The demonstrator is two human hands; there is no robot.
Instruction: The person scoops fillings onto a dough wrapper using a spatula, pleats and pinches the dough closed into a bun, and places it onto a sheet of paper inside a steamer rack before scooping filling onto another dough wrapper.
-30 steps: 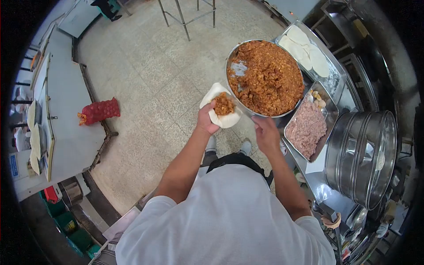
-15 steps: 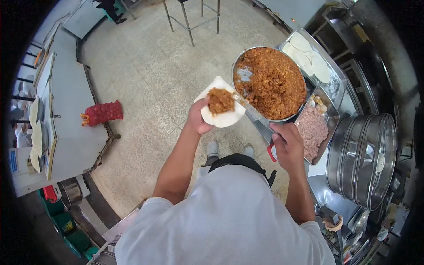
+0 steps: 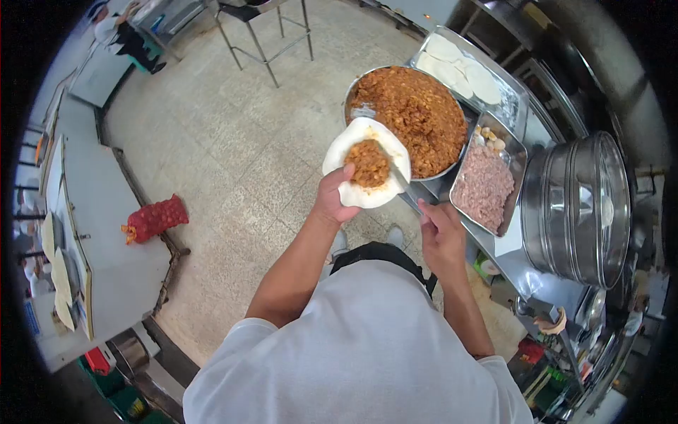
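My left hand (image 3: 332,200) holds a round white dough wrapper (image 3: 349,145) flat on its palm, with a mound of brown filling (image 3: 370,163) in the middle. My right hand (image 3: 442,237) grips a thin metal spatula (image 3: 400,178) whose tip rests at the right side of the filling. Just beyond the wrapper stands a large steel bowl of the same brown filling (image 3: 413,120).
A tray of pale minced meat (image 3: 484,187) sits right of the bowl, and a tray of white dough discs (image 3: 459,67) lies behind it. A big steel steamer (image 3: 579,208) stands at the right. A red mesh sack (image 3: 154,219) lies on the floor by a counter (image 3: 99,212).
The spatula has come from the bowl onto the filled wrapper. My left hand has lifted the wrapper a little closer, and the view has shifted left and down.
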